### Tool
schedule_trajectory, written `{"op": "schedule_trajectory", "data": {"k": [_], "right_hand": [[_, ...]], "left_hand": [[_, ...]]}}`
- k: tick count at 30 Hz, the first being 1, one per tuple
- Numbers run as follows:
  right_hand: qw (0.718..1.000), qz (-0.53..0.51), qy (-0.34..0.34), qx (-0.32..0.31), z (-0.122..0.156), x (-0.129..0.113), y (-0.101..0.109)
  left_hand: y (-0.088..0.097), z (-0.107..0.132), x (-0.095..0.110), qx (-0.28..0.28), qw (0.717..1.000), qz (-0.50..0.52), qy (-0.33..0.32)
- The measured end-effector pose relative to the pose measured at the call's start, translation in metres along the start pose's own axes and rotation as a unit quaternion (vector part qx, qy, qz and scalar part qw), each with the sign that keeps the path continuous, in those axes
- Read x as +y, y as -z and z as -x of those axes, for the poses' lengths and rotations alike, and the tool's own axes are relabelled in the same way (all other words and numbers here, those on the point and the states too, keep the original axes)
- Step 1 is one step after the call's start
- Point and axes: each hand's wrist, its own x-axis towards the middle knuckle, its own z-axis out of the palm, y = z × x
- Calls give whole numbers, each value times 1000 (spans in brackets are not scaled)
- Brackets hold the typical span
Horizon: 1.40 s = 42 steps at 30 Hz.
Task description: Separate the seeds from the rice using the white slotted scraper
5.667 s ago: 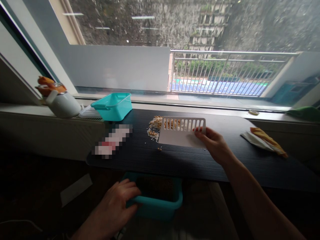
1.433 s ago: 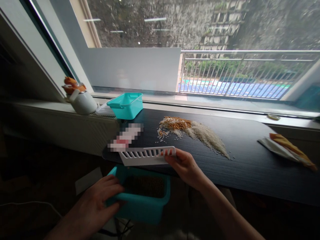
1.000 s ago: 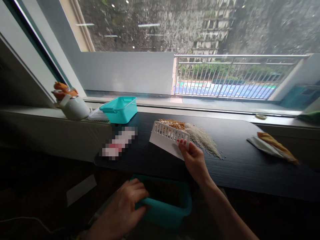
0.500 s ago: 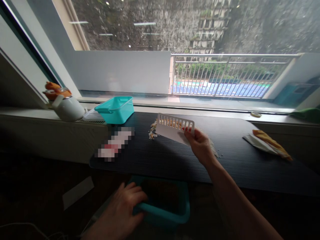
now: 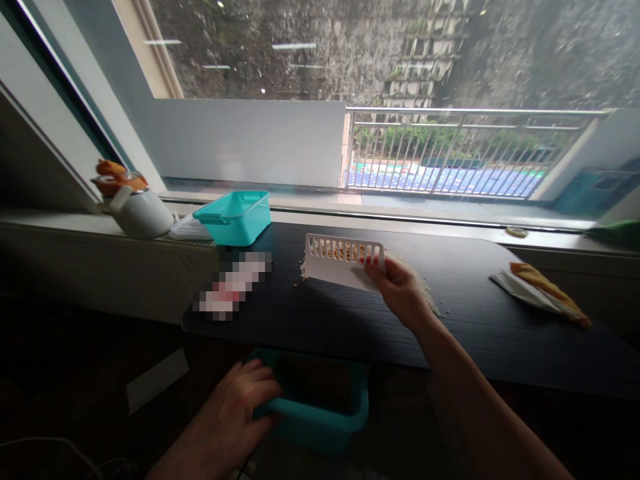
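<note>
My right hand (image 5: 397, 287) is closed on one end of a white slotted plastic scraper (image 5: 337, 270), which stands on edge over the dark table (image 5: 280, 313). Yellow and white grains show through its slots, and a few stick out past its left end. Behind and right of my right hand spreads a pile of pale grains (image 5: 423, 288). Below the table's front edge, my left hand (image 5: 250, 393) grips the left rim of a teal bin (image 5: 325, 415). Dark brownish contents, too dim to make out, lie inside that bin.
A second teal basket (image 5: 240, 217) stands at the table's back left, near a pale kettle-like pot (image 5: 143, 212) on the sill. A blurred-out packet (image 5: 233, 287) lies at the left. A yellow and white bag (image 5: 543, 291) rests at the right. Behind is a window.
The scraper has moved slightly left and down, hiding more of the grains at its left end. My left hand and the teal bin have shifted a little left.
</note>
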Motion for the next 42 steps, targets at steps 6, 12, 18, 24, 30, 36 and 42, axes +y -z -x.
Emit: {"op": "schedule_trajectory", "data": {"k": [6, 12, 18, 24, 30, 36, 42], "right_hand": [[1000, 5, 11, 0, 2, -2, 0], [1000, -5, -3, -15, 19, -10, -4], [996, -31, 36, -72, 15, 3, -41], [986, -60, 35, -150, 25, 7, -60], [973, -69, -21, -219, 49, -5, -37], [993, -72, 0, -91, 66, -5, -12], [995, -42, -26, -83, 89, -9, 11]], "left_hand": [[11, 6, -11, 16, 999, -10, -26], [19, 12, -17, 28, 999, -11, -33], [29, 21, -25, 29, 1000, -3, 5], [39, 28, -27, 21, 999, 16, 46], [35, 30, -31, 39, 998, 38, 39], [22, 21, -25, 37, 999, 35, 1], [7, 4, -3, 26, 998, 31, -54]]}}
